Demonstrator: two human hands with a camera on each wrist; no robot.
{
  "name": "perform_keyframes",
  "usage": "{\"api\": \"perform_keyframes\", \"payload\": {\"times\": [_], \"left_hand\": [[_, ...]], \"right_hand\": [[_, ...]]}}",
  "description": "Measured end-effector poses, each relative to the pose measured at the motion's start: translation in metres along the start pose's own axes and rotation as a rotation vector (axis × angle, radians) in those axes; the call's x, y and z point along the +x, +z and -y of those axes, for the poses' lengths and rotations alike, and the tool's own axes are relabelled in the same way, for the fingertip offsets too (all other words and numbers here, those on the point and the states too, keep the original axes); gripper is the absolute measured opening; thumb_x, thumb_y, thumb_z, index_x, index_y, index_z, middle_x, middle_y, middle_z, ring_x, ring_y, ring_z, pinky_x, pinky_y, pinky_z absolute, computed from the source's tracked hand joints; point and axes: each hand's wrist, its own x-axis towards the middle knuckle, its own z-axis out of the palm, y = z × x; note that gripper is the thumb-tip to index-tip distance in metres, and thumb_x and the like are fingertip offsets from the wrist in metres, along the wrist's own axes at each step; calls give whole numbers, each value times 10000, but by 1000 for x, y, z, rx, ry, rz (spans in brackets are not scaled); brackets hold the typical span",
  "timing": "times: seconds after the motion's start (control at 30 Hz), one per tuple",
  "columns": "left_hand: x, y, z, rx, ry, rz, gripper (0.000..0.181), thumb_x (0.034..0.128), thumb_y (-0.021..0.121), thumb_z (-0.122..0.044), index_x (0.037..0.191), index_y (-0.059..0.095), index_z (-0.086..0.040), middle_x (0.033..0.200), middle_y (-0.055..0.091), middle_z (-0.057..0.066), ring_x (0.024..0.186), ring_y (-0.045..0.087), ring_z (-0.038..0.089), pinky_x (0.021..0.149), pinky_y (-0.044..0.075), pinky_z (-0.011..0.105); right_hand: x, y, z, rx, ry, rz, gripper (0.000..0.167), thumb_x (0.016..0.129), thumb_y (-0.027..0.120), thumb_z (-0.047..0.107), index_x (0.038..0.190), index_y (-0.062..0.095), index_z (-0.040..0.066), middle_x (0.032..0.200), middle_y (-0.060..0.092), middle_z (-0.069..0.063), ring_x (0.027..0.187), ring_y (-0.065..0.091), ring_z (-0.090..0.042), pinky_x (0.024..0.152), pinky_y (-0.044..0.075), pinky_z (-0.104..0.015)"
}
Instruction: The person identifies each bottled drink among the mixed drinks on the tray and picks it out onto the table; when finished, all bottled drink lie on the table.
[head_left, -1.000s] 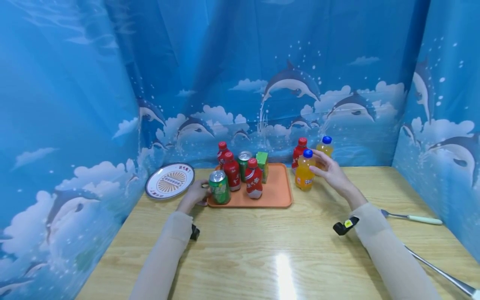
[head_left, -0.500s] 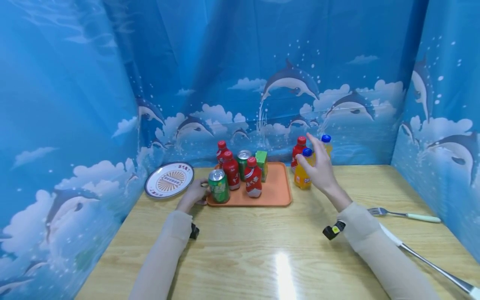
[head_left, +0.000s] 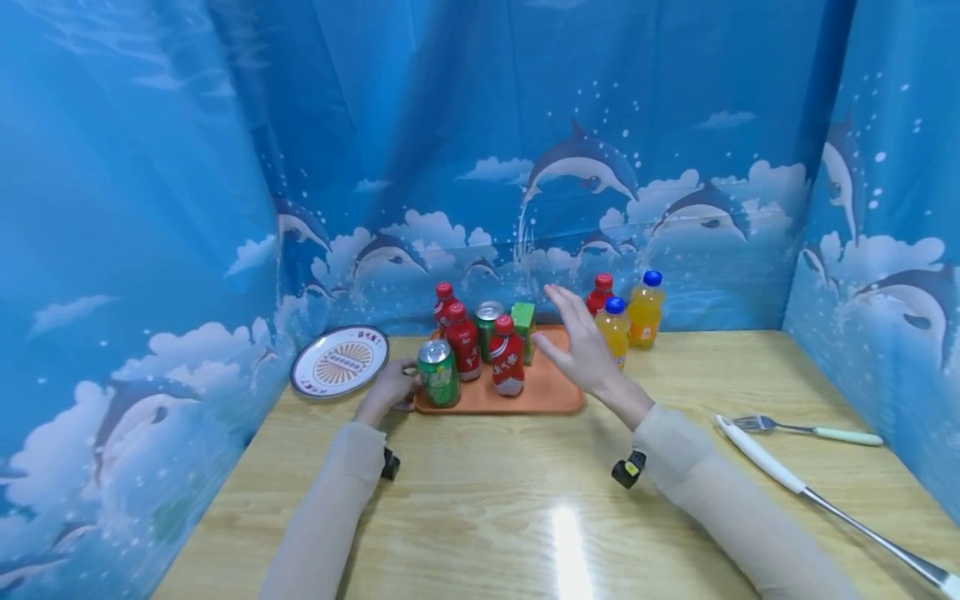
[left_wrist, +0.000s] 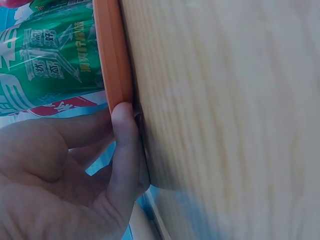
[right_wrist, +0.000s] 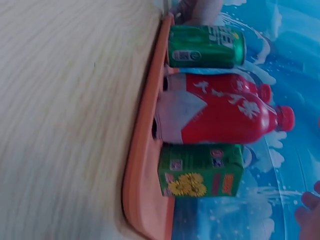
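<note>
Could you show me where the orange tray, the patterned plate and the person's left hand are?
Orange tray (head_left: 551, 393): head view, bare floor toward its right end.
Patterned plate (head_left: 341, 363): head view, its printed centre.
Left hand (head_left: 386, 387): head view, back of the hand.

Head view: long utensil (head_left: 793, 480) cut off; right hand (head_left: 583, 343) partly hides nearer orange bottle (head_left: 616, 333).

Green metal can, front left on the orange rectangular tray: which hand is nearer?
Left. The left hand holds the tray beside the can; the right hand hovers near the tray's right end.
</note>
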Motion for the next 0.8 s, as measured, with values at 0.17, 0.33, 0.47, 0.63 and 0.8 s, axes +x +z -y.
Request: {"api": "perform_keyframes", "payload": {"times": [0.17, 0.33, 0.47, 0.63, 0.8], "left_hand": [[-4, 1, -1, 0, 6, 1, 556, 1008, 577, -25, 1553, 483, -81, 1235, 629, 223, 815, 624, 179, 592, 627, 231], [-4, 1, -1, 0, 8, -1, 548, 1014, 571, -29, 1552, 485, -85, 1223, 637, 215, 813, 626, 173, 589, 626, 228], [-3, -1, -1, -1, 10, 3, 544, 1018, 572, -38, 1553, 487, -92, 1245, 644, 226, 813, 633, 170, 594, 626, 225], [-3, -1, -1, -19, 14, 6, 553, 1013, 575, -31, 1555, 483, -85, 1232, 654, 221, 801, 631, 160, 589, 620, 215], [-5, -1, -1, -35, 20, 10, 558, 1004, 576, -25, 1552, 483, -73, 1201, 650, 204, 797, 621, 154, 576, 608, 208]], "right_hand": [[-2, 18, 1, 2, 55, 70, 810, 999, 725, 349, 1671, 290, 219, 1640, 393, -155, 1462, 475, -373, 1174, 502, -610], [-4, 29, 0, -31, 75, 124, 843, 975, 755, 386, 1668, 307, 214, 1560, 450, -173, 1325, 571, -395, 1050, 601, -556], [-4, 35, -1, -70, 103, 171, 847, 966, 756, 429, 1662, 326, 210, 1501, 464, -161, 1260, 577, -378, 1034, 603, -548], [-6, 42, 0, -66, 153, 225, 834, 962, 751, 459, 1654, 350, 220, 1495, 433, -166, 1241, 552, -376, 971, 614, -554], [-8, 49, 0, -36, 193, 248, 800, 966, 753, 443, 1637, 392, 200, 1494, 432, -171, 1244, 558, -370, 981, 613, -531]]}}
